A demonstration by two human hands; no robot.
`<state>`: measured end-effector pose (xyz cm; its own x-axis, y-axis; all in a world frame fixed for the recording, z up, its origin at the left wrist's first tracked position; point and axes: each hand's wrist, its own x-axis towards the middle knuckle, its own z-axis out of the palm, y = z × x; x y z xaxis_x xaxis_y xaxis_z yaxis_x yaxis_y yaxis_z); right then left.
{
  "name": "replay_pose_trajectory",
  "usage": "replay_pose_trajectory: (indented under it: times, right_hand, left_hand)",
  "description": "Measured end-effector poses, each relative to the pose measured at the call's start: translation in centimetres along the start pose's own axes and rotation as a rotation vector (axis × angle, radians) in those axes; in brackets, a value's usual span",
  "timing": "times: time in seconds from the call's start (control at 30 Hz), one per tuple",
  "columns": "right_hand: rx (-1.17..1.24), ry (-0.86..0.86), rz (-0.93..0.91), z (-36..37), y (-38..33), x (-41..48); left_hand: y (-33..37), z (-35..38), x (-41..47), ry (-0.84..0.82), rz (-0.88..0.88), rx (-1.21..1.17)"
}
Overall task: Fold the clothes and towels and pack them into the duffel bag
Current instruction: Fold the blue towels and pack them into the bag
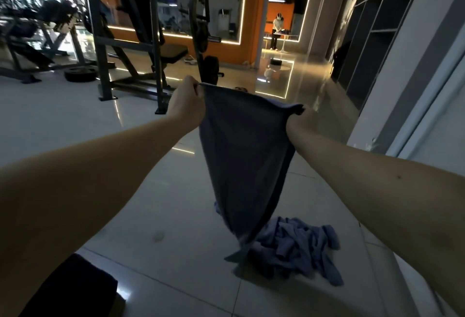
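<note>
Shiny pale tiles cover the gym floor, and lights glow on them. Down in the left corner sits a dark thing with a soft top. It is too dark to tell if it is a bag, and I cannot see into it.

Both arms reach out in front. The left hand pinches one top corner of a towel. The right hand grips the other top corner, but the cloth hides most of its fingers. The top edge sags a little between the two hands.

The towel is blue-grey and hangs up in the air. It is wide at the top and gets thin toward the bottom. Its low end hangs over a heap of light blue cloths on the floor, all bunched and rumpled. I cannot tell if it touches the heap.

Open floor lies to the left of the heap and under the arms. A big metal gym frame stands behind the left hand, with a round weight plate flat on the floor near it. A grey wall runs along the right side, near the right arm. Far away, a person stands at a table.
</note>
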<state>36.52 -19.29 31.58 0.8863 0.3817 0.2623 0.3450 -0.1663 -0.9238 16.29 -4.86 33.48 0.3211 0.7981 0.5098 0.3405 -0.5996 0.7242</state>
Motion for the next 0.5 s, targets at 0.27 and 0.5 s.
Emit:
replay_pose_trajectory:
  times: [0.27,0.5]
  right_hand:
    - [-0.037,-0.054,-0.127,-0.3,-5.4,-0.6]
    - [-0.029,-0.228,-0.157,0.8,-7.1,-1.1]
  left_hand:
    - [-0.1,-6.3,2.1,-0.074,0.027,0.115]
    - [-1.9,-10.3,2.5,-0.159,0.000,0.110]
